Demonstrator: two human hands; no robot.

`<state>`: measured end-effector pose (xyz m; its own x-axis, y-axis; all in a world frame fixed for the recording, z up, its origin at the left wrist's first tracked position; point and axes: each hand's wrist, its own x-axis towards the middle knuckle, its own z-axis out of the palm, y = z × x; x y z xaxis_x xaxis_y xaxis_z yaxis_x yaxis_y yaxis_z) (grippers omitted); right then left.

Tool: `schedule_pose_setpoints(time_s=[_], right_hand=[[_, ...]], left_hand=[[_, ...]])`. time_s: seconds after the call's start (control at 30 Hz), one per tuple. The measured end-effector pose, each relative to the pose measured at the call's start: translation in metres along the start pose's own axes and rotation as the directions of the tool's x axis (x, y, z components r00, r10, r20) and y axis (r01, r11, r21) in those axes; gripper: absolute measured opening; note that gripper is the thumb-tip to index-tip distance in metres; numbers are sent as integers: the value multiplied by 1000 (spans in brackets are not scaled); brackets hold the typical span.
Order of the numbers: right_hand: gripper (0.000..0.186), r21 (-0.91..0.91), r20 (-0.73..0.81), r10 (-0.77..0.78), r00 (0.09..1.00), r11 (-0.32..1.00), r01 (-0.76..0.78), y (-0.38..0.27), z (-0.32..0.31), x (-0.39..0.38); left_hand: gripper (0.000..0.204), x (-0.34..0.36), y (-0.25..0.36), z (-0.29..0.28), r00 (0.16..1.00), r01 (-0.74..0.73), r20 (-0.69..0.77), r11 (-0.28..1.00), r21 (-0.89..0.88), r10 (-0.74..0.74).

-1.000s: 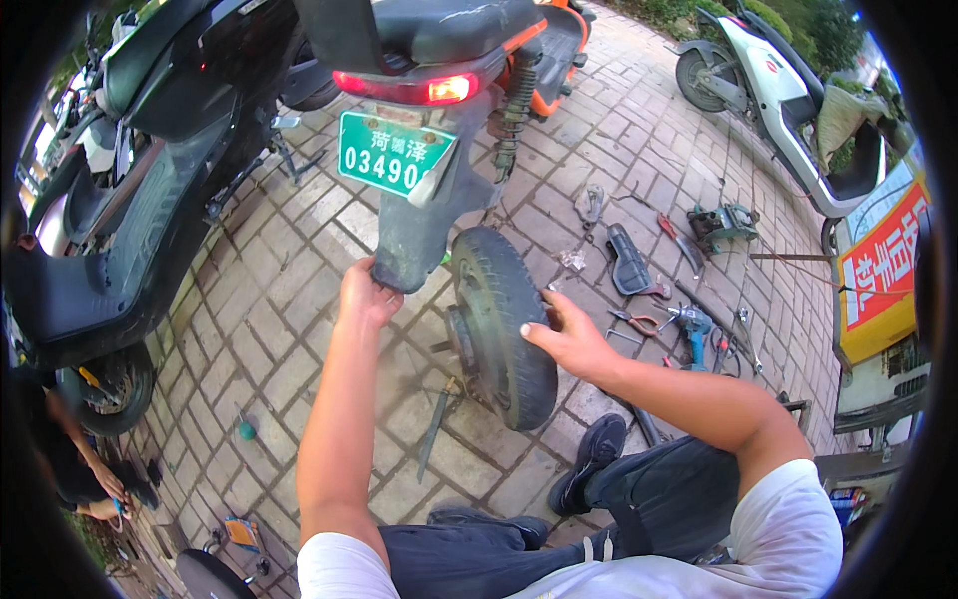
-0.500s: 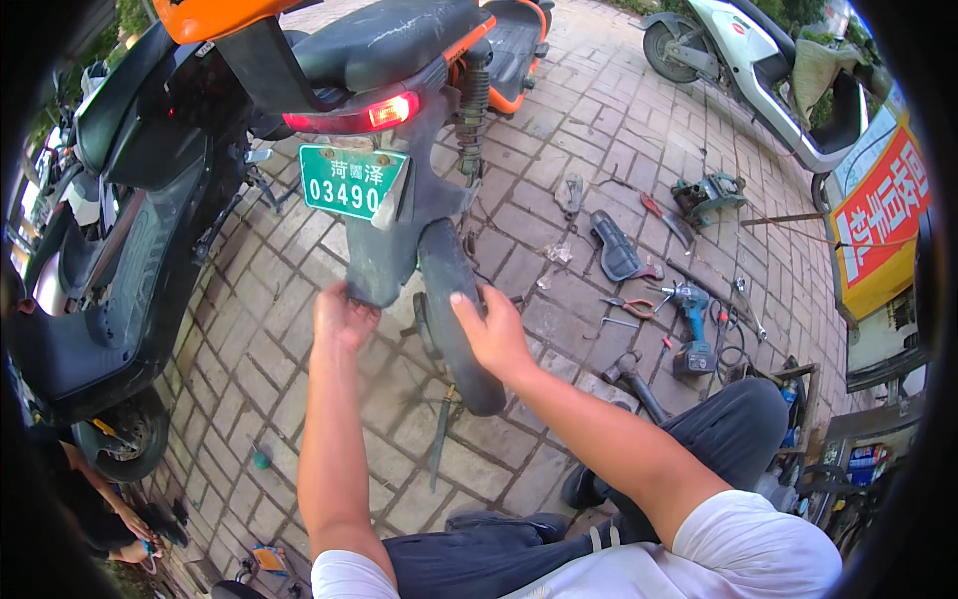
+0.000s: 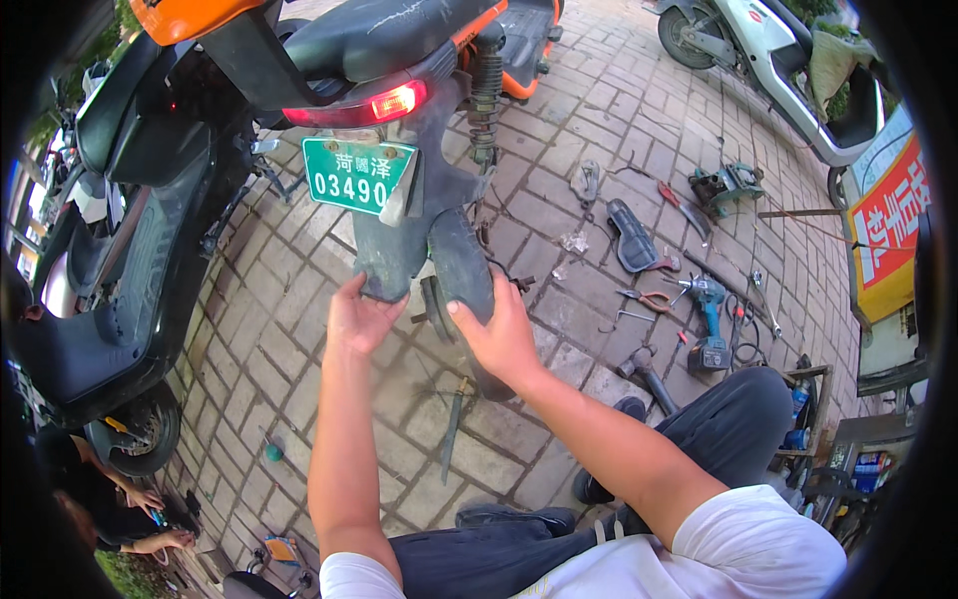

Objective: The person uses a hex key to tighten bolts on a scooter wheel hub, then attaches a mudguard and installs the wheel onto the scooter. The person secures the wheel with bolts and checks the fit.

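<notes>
An electric scooter (image 3: 384,40) with orange panels, a lit tail light (image 3: 397,101) and a green plate (image 3: 344,175) stands in front of me. My left hand (image 3: 361,314) grips the lower edge of its dark rear mudguard (image 3: 384,250) from below, palm upward. My right hand (image 3: 494,329) holds the detached-looking tire and wheel (image 3: 457,260), thumb over the tread and fingers round the right side. The wheel stands upright beside the mudguard, partly under it, near the shock absorber (image 3: 486,95); its axle attachment is unclear. A long blade-like tool (image 3: 454,429) lies below the wheel.
A black scooter (image 3: 120,309) is at left, a white one (image 3: 788,90) upper right. Pliers (image 3: 654,302), a drill (image 3: 711,319), a hammer (image 3: 639,364) and several other tools lie on the pavers (image 3: 554,409). A person (image 3: 95,479) crouches lower left. A sign board (image 3: 888,230) stands right.
My right hand has moved the wheel leftward and turned it more in line with the scooter, in beneath the mudguard. My left hand stays at the mudguard's edge, palm now more visible.
</notes>
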<state>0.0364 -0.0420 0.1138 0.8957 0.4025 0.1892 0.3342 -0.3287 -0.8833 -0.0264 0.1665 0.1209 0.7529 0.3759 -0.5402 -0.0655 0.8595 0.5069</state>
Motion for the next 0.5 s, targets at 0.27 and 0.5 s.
schedule_pose_setpoints(time_s=[0.27,0.5], right_hand=[[72,48,33,39,999,998,-41,1,-11,32],[71,30,116,67,991,997,-71,4,-1,63]], left_hand=[[39,-9,-7,24,995,-32,-92,999,25,34],[35,-10,-5,25,991,-22,-130,997,70,30]])
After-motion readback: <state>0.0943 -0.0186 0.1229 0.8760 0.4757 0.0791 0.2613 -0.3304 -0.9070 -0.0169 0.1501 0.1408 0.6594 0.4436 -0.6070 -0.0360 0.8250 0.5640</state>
